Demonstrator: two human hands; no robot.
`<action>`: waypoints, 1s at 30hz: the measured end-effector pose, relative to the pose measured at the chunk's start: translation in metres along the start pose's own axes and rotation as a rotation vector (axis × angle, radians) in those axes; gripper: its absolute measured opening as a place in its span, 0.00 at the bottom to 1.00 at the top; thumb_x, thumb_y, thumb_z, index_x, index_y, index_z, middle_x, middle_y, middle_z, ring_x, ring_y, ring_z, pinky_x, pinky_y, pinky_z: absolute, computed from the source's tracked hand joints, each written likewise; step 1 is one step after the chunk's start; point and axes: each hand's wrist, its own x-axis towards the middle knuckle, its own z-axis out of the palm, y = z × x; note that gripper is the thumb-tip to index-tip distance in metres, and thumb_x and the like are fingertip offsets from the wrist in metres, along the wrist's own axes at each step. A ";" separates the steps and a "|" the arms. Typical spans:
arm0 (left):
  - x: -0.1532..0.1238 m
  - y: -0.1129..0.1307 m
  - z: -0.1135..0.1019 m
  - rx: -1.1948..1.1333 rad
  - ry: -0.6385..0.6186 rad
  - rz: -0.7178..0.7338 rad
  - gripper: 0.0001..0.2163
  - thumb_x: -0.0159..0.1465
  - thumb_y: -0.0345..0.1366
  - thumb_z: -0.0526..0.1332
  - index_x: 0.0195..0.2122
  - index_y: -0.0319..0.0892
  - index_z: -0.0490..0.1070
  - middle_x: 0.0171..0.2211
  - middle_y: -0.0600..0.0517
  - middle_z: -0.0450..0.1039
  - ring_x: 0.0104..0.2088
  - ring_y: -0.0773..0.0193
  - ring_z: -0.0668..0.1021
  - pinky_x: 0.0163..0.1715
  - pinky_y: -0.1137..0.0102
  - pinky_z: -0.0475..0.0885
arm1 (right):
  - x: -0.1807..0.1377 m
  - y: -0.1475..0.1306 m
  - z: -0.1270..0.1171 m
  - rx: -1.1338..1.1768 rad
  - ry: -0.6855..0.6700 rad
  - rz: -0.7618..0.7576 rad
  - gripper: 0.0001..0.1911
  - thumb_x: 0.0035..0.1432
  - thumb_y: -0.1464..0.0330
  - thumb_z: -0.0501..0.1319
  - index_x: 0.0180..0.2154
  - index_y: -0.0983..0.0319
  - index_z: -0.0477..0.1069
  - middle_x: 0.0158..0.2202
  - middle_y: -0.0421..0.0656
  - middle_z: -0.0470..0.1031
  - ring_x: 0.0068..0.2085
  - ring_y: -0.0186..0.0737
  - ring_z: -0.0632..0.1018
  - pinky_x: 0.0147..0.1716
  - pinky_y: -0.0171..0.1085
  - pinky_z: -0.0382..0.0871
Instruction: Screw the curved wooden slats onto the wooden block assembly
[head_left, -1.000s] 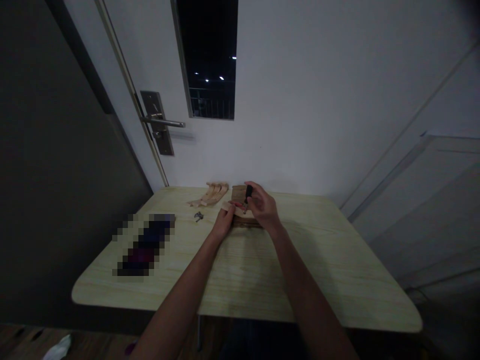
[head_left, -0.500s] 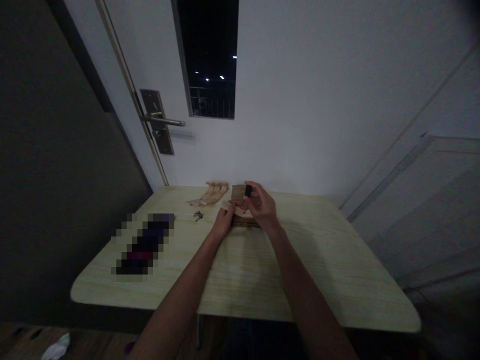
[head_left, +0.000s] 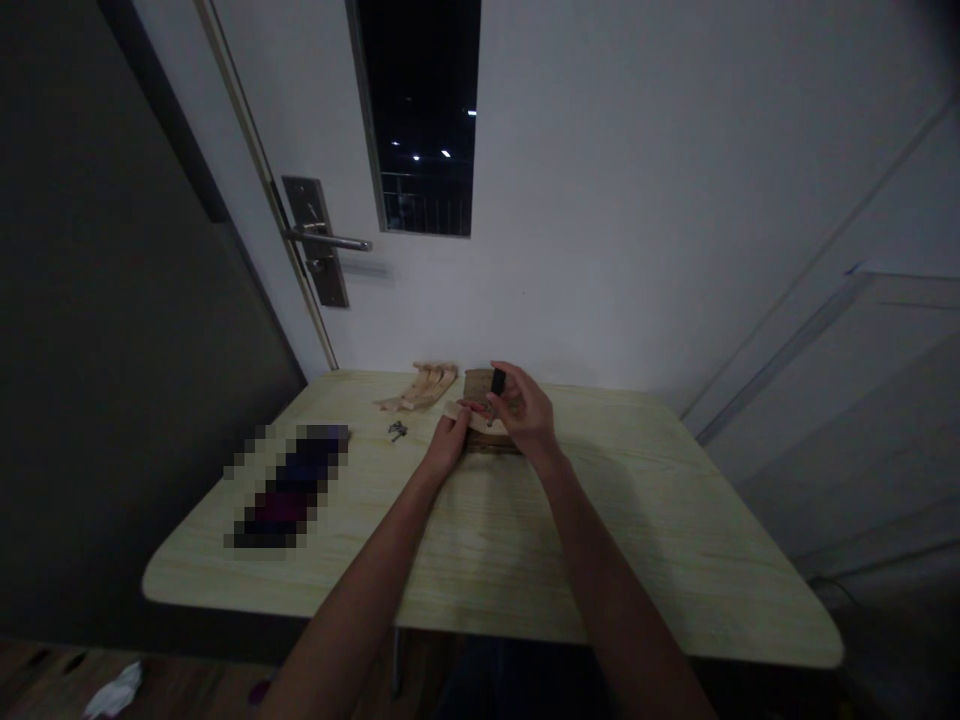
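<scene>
In the head view my right hand (head_left: pixel 531 412) is closed around the black handle of a short screwdriver (head_left: pixel 498 381), held upright. Below its handle a thin metal shaft or screw points down at a pale curved wooden piece (head_left: pixel 491 426); where one ends and the other begins is too small to tell. My left hand (head_left: pixel 448 438) pinches the left end of this wooden piece. Under it lies a brown, rough-edged block (head_left: pixel 495 447), partly covered by both hands.
Several similar pale wooden pieces (head_left: pixel 429 385) lie at the table's back, left of the block. A small heap of screws (head_left: pixel 397 431) sits nearer. A pixelated dark object (head_left: pixel 289 490) is at the left of the table (head_left: pixel 480 570). Behind stands a white door with a handle (head_left: pixel 330 241).
Both hands keep their hold and place on the wooden piece and the screwdriver. Only a very slight shift of the view shows.
</scene>
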 end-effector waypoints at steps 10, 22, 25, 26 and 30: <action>-0.001 0.001 0.000 -0.015 0.022 -0.028 0.19 0.61 0.54 0.55 0.33 0.41 0.71 0.34 0.49 0.76 0.40 0.58 0.76 0.47 0.66 0.68 | -0.003 -0.005 0.000 0.019 -0.062 0.033 0.21 0.64 0.61 0.55 0.58 0.54 0.64 0.50 0.45 0.77 0.45 0.44 0.80 0.48 0.45 0.75; 0.000 -0.001 0.000 0.002 0.021 -0.012 0.18 0.62 0.52 0.55 0.33 0.41 0.72 0.33 0.49 0.77 0.41 0.57 0.76 0.49 0.64 0.69 | -0.002 -0.006 0.000 -0.027 -0.006 0.018 0.17 0.61 0.62 0.59 0.52 0.54 0.66 0.44 0.43 0.78 0.39 0.41 0.80 0.42 0.41 0.76; -0.001 0.000 0.000 -0.016 0.017 -0.008 0.17 0.62 0.51 0.55 0.32 0.42 0.72 0.33 0.49 0.77 0.41 0.57 0.76 0.49 0.64 0.70 | -0.003 -0.004 0.000 0.017 -0.032 0.033 0.19 0.62 0.64 0.57 0.55 0.54 0.64 0.48 0.44 0.78 0.44 0.43 0.80 0.46 0.43 0.75; -0.001 0.000 -0.001 -0.012 0.021 -0.007 0.17 0.62 0.51 0.55 0.33 0.42 0.72 0.33 0.49 0.77 0.41 0.57 0.76 0.49 0.64 0.69 | -0.003 -0.003 0.000 0.032 -0.046 0.032 0.20 0.62 0.64 0.57 0.55 0.54 0.64 0.48 0.44 0.78 0.45 0.43 0.80 0.47 0.44 0.75; -0.001 -0.001 -0.001 0.014 0.033 -0.010 0.18 0.62 0.51 0.55 0.34 0.41 0.72 0.35 0.48 0.77 0.41 0.58 0.76 0.48 0.65 0.69 | -0.003 -0.001 0.001 0.019 -0.073 0.038 0.20 0.63 0.63 0.57 0.56 0.52 0.63 0.46 0.43 0.79 0.44 0.43 0.81 0.45 0.45 0.77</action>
